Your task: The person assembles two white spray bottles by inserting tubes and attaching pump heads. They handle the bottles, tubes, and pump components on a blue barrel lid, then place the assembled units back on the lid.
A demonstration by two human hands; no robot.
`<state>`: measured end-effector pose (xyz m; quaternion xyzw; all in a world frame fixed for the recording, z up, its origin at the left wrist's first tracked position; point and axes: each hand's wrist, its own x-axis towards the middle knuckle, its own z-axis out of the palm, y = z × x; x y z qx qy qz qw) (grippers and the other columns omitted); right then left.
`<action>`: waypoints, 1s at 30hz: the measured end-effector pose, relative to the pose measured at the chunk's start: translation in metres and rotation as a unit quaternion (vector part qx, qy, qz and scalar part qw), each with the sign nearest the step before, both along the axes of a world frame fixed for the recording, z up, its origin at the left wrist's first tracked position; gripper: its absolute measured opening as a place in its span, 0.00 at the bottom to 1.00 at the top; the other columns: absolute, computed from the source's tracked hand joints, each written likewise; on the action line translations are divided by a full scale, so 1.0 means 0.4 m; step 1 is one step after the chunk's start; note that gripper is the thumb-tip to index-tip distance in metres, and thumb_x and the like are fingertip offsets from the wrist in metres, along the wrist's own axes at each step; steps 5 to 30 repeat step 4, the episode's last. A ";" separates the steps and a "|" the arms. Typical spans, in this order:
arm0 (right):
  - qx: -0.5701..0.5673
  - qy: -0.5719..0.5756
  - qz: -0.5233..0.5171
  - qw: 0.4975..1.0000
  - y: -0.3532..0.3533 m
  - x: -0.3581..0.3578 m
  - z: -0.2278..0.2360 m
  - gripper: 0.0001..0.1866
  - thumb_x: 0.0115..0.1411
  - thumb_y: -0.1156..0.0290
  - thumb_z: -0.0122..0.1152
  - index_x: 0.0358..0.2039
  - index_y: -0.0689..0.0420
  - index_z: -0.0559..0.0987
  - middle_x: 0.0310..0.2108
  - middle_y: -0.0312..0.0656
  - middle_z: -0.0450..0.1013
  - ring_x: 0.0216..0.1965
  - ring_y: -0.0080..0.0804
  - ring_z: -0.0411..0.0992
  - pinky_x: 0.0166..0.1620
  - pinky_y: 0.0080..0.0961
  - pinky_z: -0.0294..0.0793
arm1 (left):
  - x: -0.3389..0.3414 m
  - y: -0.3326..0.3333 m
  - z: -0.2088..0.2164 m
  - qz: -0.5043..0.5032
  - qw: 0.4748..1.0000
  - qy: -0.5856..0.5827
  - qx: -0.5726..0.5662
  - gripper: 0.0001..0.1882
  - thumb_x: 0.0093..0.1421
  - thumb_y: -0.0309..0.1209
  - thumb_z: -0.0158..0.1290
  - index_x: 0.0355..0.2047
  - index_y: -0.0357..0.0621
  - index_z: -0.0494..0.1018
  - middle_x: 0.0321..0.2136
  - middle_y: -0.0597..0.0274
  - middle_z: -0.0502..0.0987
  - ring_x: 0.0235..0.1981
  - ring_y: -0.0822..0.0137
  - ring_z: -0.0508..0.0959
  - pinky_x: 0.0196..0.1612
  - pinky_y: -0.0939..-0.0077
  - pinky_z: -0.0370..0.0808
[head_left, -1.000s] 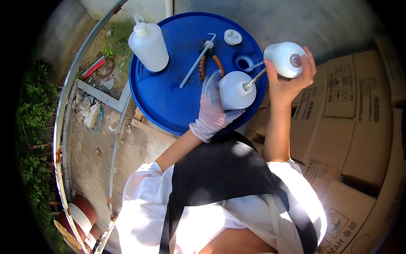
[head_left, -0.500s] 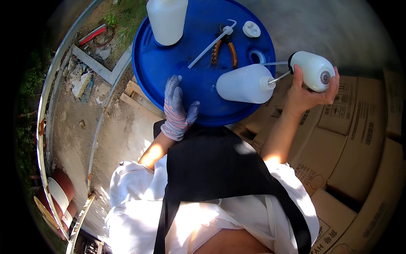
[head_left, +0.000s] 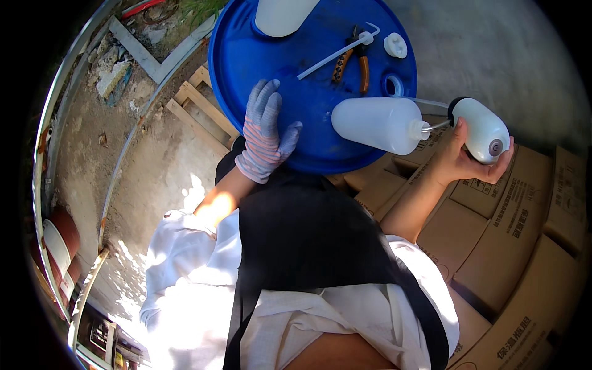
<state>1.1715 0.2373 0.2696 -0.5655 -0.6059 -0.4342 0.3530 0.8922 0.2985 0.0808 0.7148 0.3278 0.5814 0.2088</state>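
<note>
My right hand (head_left: 475, 157), bare, is wrapped round a white, rounded electric pump (head_left: 484, 132) with a round power button, right of the blue drum (head_left: 308, 117). From the pump a thin metal spout (head_left: 439, 124) reaches the mouth of a translucent white plastic bottle (head_left: 376, 125). This bottle is over the drum lid, mouth to the right; whether it lies flat or is only tilted I cannot tell. A clear tube (head_left: 431, 102) runs from the pump towards the drum's open bung hole (head_left: 393, 85). My left hand (head_left: 266, 132), in a grey striped glove, is open and empty over the lid's near left edge.
On the lid are orange-handled pliers (head_left: 351, 65), a white bent tube (head_left: 330, 58), a white cap (head_left: 395, 45) and another white bottle (head_left: 283, 15). Cardboard boxes (head_left: 493, 246) lie at right. A wooden pallet (head_left: 200, 114) and metal railing (head_left: 117, 179) are at left.
The view has shifted, so the drum and its things sit higher and further right. My right hand still holds the pump at the bottle; my left hand stays open, free of the bottle.
</note>
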 end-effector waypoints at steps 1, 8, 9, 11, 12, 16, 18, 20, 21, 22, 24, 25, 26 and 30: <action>0.001 0.004 0.004 1.000 0.001 0.000 0.000 0.44 0.49 0.66 0.76 0.58 0.49 0.53 0.58 0.53 0.54 0.55 0.48 0.62 0.55 0.46 0.76 | -0.001 0.002 -0.001 -0.002 1.000 0.002 0.000 0.40 0.53 0.32 0.59 0.65 0.47 0.56 0.59 0.44 0.65 0.60 0.39 0.66 0.61 0.50 0.65; 0.005 0.011 0.013 1.000 0.000 0.000 -0.002 0.44 0.49 0.67 0.76 0.58 0.45 0.53 0.59 0.51 0.54 0.56 0.47 0.61 0.55 0.45 0.76 | -0.004 0.003 -0.003 -0.005 1.000 0.007 0.000 0.41 0.53 0.32 0.59 0.66 0.47 0.55 0.59 0.44 0.66 0.60 0.39 0.66 0.61 0.50 0.65; 0.005 0.011 0.013 1.000 0.000 0.000 -0.002 0.44 0.49 0.67 0.76 0.58 0.45 0.53 0.59 0.51 0.54 0.56 0.47 0.61 0.55 0.45 0.76 | -0.004 0.003 -0.003 -0.005 1.000 0.007 0.000 0.41 0.53 0.32 0.59 0.66 0.47 0.55 0.59 0.44 0.66 0.60 0.39 0.66 0.61 0.50 0.65; 0.005 0.011 0.013 1.000 0.000 0.000 -0.002 0.44 0.49 0.67 0.76 0.58 0.45 0.53 0.59 0.51 0.54 0.56 0.47 0.61 0.55 0.45 0.76 | -0.004 0.003 -0.003 -0.005 1.000 0.007 0.000 0.41 0.53 0.32 0.59 0.66 0.47 0.55 0.59 0.44 0.66 0.60 0.39 0.66 0.61 0.50 0.65; 0.005 0.011 0.013 1.000 0.000 0.000 -0.002 0.44 0.49 0.67 0.76 0.58 0.45 0.53 0.59 0.51 0.54 0.56 0.47 0.61 0.55 0.45 0.76 | -0.004 0.003 -0.003 -0.005 1.000 0.007 0.000 0.41 0.53 0.32 0.59 0.66 0.47 0.55 0.59 0.44 0.66 0.60 0.39 0.66 0.61 0.50 0.65; 0.005 0.011 0.013 1.000 0.000 0.000 -0.002 0.44 0.49 0.67 0.76 0.58 0.45 0.53 0.59 0.51 0.54 0.56 0.47 0.61 0.55 0.45 0.76 | -0.004 0.003 -0.003 -0.005 1.000 0.007 0.000 0.41 0.53 0.32 0.59 0.66 0.47 0.55 0.59 0.44 0.66 0.60 0.39 0.66 0.61 0.50 0.65; 0.005 0.011 0.013 1.000 0.000 0.000 -0.002 0.44 0.49 0.67 0.76 0.58 0.45 0.53 0.59 0.51 0.54 0.56 0.47 0.61 0.55 0.45 0.76 | -0.004 0.003 -0.003 -0.005 1.000 0.007 0.000 0.41 0.53 0.32 0.59 0.66 0.47 0.55 0.59 0.44 0.66 0.60 0.39 0.66 0.61 0.50 0.65; 0.005 0.011 0.013 1.000 0.000 0.000 -0.002 0.44 0.49 0.67 0.76 0.58 0.45 0.53 0.59 0.51 0.54 0.56 0.47 0.61 0.55 0.45 0.76 | -0.004 0.003 -0.003 -0.005 1.000 0.007 0.000 0.41 0.53 0.32 0.59 0.66 0.47 0.55 0.59 0.44 0.66 0.60 0.39 0.66 0.61 0.50 0.65; 0.005 0.011 0.013 1.000 0.000 0.000 -0.002 0.44 0.49 0.67 0.76 0.58 0.45 0.53 0.59 0.51 0.54 0.56 0.47 0.61 0.55 0.45 0.76 | -0.004 0.003 -0.003 -0.005 1.000 0.007 0.000 0.41 0.53 0.32 0.59 0.66 0.47 0.55 0.59 0.44 0.66 0.60 0.39 0.66 0.61 0.50 0.65; 0.005 0.011 0.013 1.000 0.000 0.000 -0.002 0.44 0.49 0.67 0.76 0.58 0.45 0.53 0.59 0.51 0.54 0.56 0.47 0.61 0.55 0.45 0.76 | -0.004 0.003 -0.003 -0.005 1.000 0.007 0.000 0.41 0.53 0.32 0.59 0.66 0.47 0.55 0.59 0.44 0.66 0.60 0.39 0.66 0.61 0.50 0.65; 0.005 0.011 0.013 1.000 0.000 0.000 -0.002 0.44 0.49 0.67 0.76 0.58 0.45 0.53 0.59 0.51 0.54 0.56 0.47 0.61 0.55 0.45 0.76 | -0.004 0.003 -0.003 -0.005 1.000 0.007 0.000 0.41 0.53 0.32 0.59 0.66 0.47 0.55 0.59 0.44 0.66 0.60 0.39 0.66 0.61 0.50 0.65; 0.005 0.011 0.013 1.000 0.000 0.000 -0.002 0.44 0.49 0.67 0.76 0.58 0.45 0.53 0.59 0.51 0.54 0.56 0.47 0.61 0.55 0.45 0.76 | -0.004 0.003 -0.003 -0.005 1.000 0.007 0.000 0.41 0.53 0.32 0.59 0.66 0.47 0.55 0.59 0.44 0.66 0.60 0.39 0.66 0.61 0.50 0.65; 0.005 0.011 0.013 1.000 0.000 0.000 -0.002 0.44 0.49 0.67 0.76 0.58 0.45 0.53 0.59 0.51 0.54 0.56 0.47 0.61 0.55 0.45 0.76 | -0.004 0.003 -0.003 -0.005 1.000 0.007 0.000 0.41 0.53 0.32 0.59 0.66 0.47 0.55 0.59 0.44 0.66 0.60 0.39 0.66 0.61 0.50 0.65; 0.005 0.011 0.013 1.000 0.000 0.000 -0.002 0.44 0.49 0.67 0.76 0.58 0.45 0.53 0.59 0.51 0.54 0.56 0.47 0.61 0.55 0.45 0.76 | -0.004 0.003 -0.003 -0.005 1.000 0.007 0.000 0.41 0.53 0.32 0.59 0.66 0.47 0.55 0.59 0.44 0.66 0.60 0.39 0.66 0.61 0.50 0.65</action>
